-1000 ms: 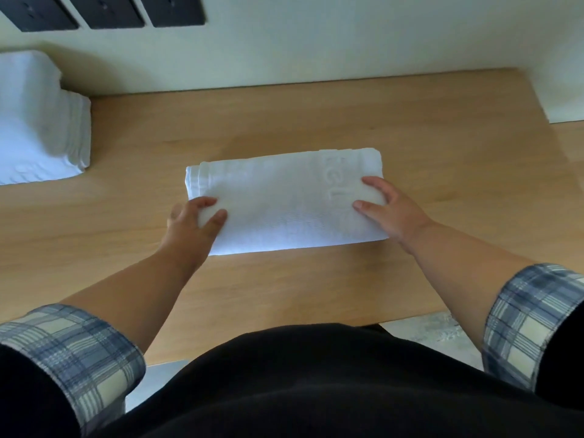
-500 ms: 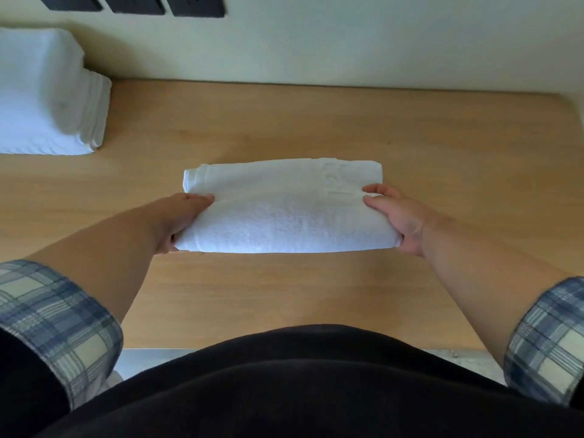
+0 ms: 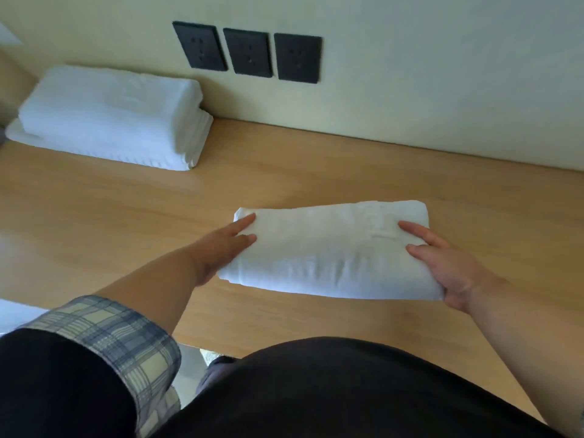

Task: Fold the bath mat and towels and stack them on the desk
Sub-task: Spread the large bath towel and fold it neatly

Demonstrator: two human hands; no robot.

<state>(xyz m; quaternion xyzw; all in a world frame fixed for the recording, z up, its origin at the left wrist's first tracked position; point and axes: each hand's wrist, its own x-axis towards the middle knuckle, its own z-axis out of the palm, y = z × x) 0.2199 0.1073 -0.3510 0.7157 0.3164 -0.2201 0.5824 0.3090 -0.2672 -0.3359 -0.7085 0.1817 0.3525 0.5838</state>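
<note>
A white folded towel (image 3: 331, 251) is held just above the wooden desk (image 3: 316, 178), right of centre. My left hand (image 3: 221, 251) grips its left end, with two digits on top and the rest hidden beneath. My right hand (image 3: 448, 267) grips its right end the same way, thumb and a finger lying on the top face. A stack of folded white towels (image 3: 110, 115) sits at the desk's far left against the wall; its bottom layer is wider and flatter than the ones above.
Three black wall sockets (image 3: 246, 52) are set in the pale wall behind the desk. The desk's near edge (image 3: 284, 346) runs just in front of my dark clothing. Bare wood lies between the stack and the held towel.
Both hands went from lying on the towel on the desk to gripping its ends and lifting it. The view has swung left, bringing the stack and sockets into sight.
</note>
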